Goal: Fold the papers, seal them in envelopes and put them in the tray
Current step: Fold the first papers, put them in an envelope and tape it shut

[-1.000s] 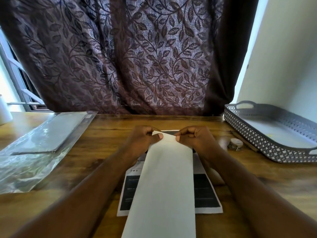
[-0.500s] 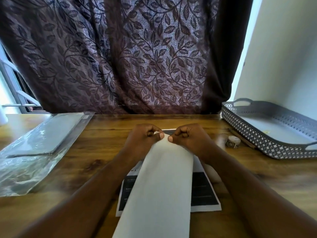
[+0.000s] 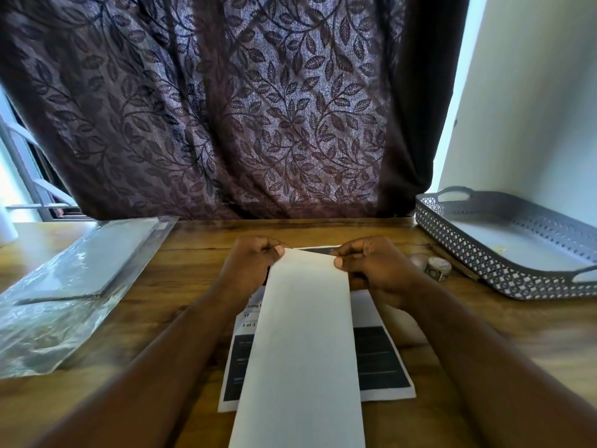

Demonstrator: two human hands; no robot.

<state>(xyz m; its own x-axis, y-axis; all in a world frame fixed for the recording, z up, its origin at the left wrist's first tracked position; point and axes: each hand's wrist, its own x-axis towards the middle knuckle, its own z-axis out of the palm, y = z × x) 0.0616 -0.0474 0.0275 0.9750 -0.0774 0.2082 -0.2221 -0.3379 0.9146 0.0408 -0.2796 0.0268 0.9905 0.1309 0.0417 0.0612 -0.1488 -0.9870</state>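
My left hand (image 3: 252,266) and right hand (image 3: 374,270) each pinch a far corner of the long white envelope (image 3: 303,350). Its long axis runs from bottom centre up to mid-frame. The tray (image 3: 468,250) is at mid-right, nearer my right hand.

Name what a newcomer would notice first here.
The long white paper at centre, its far end pinched by the left hand and the right hand, above a printed sheet on the wooden table. Next, the grey perforated tray at far right and the leaf-patterned curtain behind.
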